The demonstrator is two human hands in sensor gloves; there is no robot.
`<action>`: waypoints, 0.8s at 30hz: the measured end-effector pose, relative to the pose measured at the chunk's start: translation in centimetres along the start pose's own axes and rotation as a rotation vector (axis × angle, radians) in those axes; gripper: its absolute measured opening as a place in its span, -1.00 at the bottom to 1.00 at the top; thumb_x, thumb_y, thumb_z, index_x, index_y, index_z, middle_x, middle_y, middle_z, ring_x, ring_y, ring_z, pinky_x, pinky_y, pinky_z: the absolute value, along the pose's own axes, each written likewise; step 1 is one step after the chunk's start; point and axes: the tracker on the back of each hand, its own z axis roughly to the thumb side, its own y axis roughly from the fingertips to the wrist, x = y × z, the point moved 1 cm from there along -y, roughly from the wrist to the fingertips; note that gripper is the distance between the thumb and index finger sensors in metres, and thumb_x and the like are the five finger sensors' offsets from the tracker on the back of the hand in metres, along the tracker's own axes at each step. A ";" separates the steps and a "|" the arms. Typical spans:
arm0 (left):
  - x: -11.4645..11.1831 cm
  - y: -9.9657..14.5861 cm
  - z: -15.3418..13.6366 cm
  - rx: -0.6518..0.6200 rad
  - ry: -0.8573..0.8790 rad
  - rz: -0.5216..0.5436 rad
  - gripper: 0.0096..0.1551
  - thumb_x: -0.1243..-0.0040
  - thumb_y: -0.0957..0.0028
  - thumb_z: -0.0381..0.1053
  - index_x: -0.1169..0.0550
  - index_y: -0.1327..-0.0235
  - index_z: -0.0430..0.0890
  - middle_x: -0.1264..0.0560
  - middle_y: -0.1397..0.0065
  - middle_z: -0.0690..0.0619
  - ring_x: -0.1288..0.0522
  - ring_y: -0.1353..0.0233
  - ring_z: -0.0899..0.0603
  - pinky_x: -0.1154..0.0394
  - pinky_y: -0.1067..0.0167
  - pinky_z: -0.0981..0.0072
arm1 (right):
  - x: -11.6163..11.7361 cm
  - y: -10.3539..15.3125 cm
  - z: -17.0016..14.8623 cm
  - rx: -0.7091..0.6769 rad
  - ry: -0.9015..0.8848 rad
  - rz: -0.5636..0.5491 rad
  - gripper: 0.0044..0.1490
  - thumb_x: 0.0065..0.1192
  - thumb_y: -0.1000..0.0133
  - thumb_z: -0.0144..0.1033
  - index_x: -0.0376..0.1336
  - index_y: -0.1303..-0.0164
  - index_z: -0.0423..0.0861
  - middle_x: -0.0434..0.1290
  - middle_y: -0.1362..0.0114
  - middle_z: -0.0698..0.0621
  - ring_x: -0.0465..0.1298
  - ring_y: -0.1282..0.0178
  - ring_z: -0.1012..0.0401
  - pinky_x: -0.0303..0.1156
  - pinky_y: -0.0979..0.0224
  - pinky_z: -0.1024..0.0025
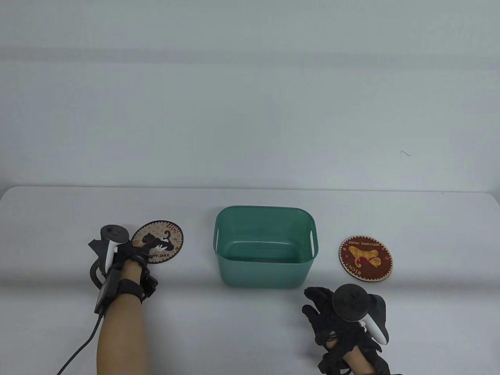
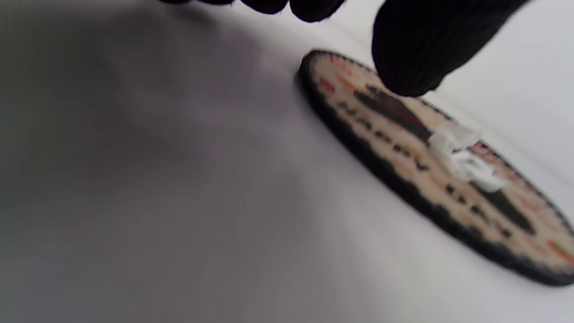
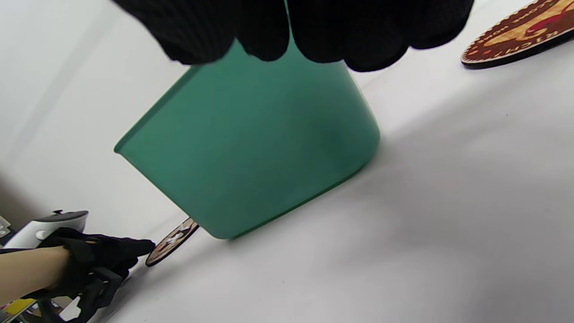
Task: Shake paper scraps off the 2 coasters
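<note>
A round cat coaster (image 1: 162,242) lies flat on the table left of the green bin, with white paper scraps (image 2: 462,157) on its face. My left hand (image 1: 134,250) reaches to the coaster's left edge. One gloved fingertip (image 2: 412,54) hangs just over the coaster (image 2: 430,166) and the others stay beside it, so nothing is gripped. A brown "welcome home" coaster (image 1: 366,257) lies flat right of the bin. My right hand (image 1: 324,308) hovers in front of the bin, fingers spread and holding nothing, apart from that coaster (image 3: 515,36).
The green plastic bin (image 1: 265,209) stands between the two coasters, with slot handles in its short sides; it fills the middle of the right wrist view (image 3: 269,157). A black cable trails from the left wrist toward the bottom edge (image 1: 84,343).
</note>
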 end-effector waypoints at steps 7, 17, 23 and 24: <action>-0.4 -0.7 1.0 0.029 -0.072 0.047 -0.07 -0.33 0.05 0.23 -0.18 -0.45 -0.07 -0.03 -0.52 -0.12 -0.03 -0.40 -0.29 -0.20 -0.24 0.09 | -0.3 0.6 0.6 -0.011 -0.003 0.001 -0.32 0.11 -0.04 -0.10 0.05 -0.33 -0.04 0.10 -0.48 -0.14 0.26 -0.38 -0.06 0.21 -0.37 0.03; -0.1 -0.7 1.0 -0.036 0.079 0.085 -0.14 -0.48 0.11 -0.02 -0.19 -0.33 0.03 -0.21 -0.42 -0.05 -0.18 -0.28 -0.28 -0.30 -0.15 0.12 | -0.7 0.7 0.4 -0.004 0.000 -0.010 -0.32 0.11 -0.04 -0.10 0.04 -0.34 -0.03 0.09 -0.48 -0.14 0.25 -0.39 -0.06 0.21 -0.37 0.03; 0.5 -0.7 0.2 -0.052 0.176 0.115 -0.14 -0.50 0.13 -0.14 -0.23 -0.34 -0.10 -0.48 -0.10 -0.06 -0.47 0.03 -0.21 -0.48 0.15 0.25 | -0.7 0.6 0.0 0.014 -0.003 -0.007 -0.32 0.11 -0.04 -0.10 0.04 -0.34 -0.03 0.09 -0.48 -0.14 0.25 -0.39 -0.06 0.21 -0.37 0.02; 0.6 -0.7 -0.1 -0.047 0.218 0.091 -0.22 -0.47 0.11 -0.13 -0.29 -0.32 -0.11 -0.49 -0.10 -0.09 -0.47 0.04 -0.22 -0.49 0.16 0.25 | -0.8 0.6 0.0 0.015 -0.003 -0.008 -0.32 0.11 -0.04 -0.10 0.04 -0.34 -0.03 0.09 -0.48 -0.13 0.25 -0.39 -0.06 0.21 -0.37 0.02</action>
